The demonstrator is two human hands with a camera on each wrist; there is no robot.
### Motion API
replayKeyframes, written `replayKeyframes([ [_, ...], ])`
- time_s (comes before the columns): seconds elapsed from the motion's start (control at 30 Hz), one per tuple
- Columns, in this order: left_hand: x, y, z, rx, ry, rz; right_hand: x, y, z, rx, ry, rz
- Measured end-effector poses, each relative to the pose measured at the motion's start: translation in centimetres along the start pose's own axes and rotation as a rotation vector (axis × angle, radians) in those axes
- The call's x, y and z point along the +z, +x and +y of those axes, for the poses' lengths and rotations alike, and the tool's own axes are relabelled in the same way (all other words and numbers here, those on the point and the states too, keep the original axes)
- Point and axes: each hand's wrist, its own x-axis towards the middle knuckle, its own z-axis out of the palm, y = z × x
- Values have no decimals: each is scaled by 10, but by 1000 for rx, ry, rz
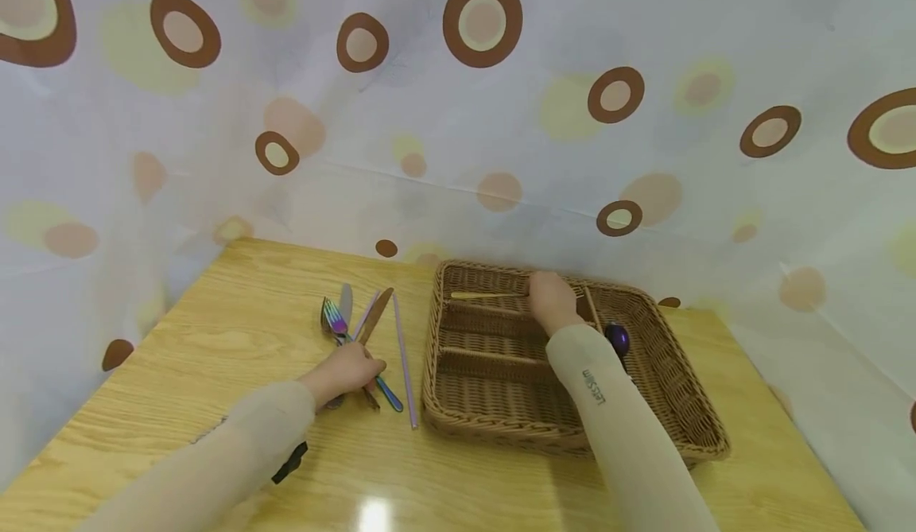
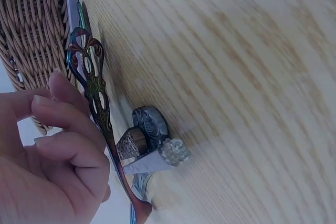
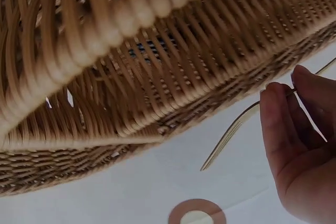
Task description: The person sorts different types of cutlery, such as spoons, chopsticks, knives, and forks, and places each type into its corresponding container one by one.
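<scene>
A gold fork is pinched in my right hand, over the back compartment of a wicker basket. Its curved tines show in the right wrist view, above the basket rim. My left hand is at a pile of cutlery left of the basket. In the left wrist view its fingers are loosely curled, with nothing visible between them and an iridescent openwork handle just beyond. The pile includes an iridescent fork, a silver knife and a brown knife.
Two thin purple sticks lie by the pile, one a long stick near the basket's left side. A dark purple spoon is in the right compartment. The wooden table meets a patterned sheet at the back.
</scene>
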Motion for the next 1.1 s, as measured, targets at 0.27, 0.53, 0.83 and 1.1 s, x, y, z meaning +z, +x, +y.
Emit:
replayKeyframes([
  [0.27,6,-4,-4,-35,11,-17,20,1,6,28,-40,-24],
  [0.53,9,-2,-3,-37,42,-3,21,6,8,19,-43,-124],
  [0.83,18,4,-3,-69,150,112,17,10,10,-29,-3,-222],
  [1.1,14,12,2,-88,484,134,16,14,7,-4,-8,-195],
])
